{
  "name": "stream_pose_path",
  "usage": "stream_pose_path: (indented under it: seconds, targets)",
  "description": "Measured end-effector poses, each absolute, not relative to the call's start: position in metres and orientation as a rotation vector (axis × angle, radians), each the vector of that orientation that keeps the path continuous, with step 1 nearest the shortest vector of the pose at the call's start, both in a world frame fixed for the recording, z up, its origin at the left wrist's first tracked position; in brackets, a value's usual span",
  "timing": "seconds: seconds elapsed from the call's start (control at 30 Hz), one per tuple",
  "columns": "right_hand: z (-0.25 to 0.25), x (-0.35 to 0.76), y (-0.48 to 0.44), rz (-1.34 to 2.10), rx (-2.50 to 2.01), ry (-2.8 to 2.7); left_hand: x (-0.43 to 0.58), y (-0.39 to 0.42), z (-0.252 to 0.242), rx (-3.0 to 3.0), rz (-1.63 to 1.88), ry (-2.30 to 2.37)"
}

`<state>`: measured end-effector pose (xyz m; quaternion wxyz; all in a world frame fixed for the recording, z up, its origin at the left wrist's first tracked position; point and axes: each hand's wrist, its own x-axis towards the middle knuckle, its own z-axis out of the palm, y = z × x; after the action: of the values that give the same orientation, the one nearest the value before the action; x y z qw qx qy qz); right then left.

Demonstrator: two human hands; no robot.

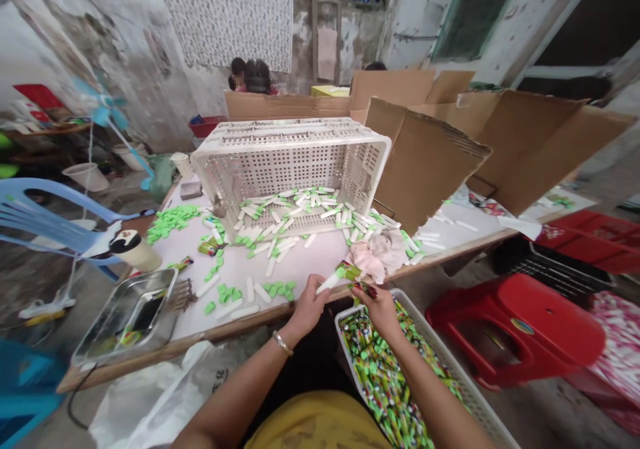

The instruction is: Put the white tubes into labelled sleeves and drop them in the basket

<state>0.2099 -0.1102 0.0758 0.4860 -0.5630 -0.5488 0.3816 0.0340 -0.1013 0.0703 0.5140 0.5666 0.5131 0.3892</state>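
Note:
My left hand [310,306] pinches a white plastic tube [327,282] at the table's front edge. My right hand [381,310] grips a green and red printed wrapper [350,272], and the tube's far end meets it. Just beyond them lies a crumpled pink cloth [377,254]. Loose white tubes [260,292] and green caps [225,294] are strewn across the white tabletop [260,269]. A white perforated plastic crate [290,162] lies tipped on its side, with more of them spilling from its open top. Below my right hand, a white basket [385,376] brims with green-capped tubes.
A metal tray [125,316] sits at the table's front left, beside a heap of green caps [170,222]. A red stool [515,322] stands to my right. Cardboard sheets [425,162] rise behind the crate. A blue plastic chair [45,219] stands left; people sit beyond [250,76].

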Motion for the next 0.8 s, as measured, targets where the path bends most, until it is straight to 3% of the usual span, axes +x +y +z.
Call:
stream_pose_path:
  seconds: [0.8]
  targets:
    - [0.102,0.228,-0.126,1.078,-1.364,-1.466,0.026,-0.085,0.133,1.660,0.920,1.025]
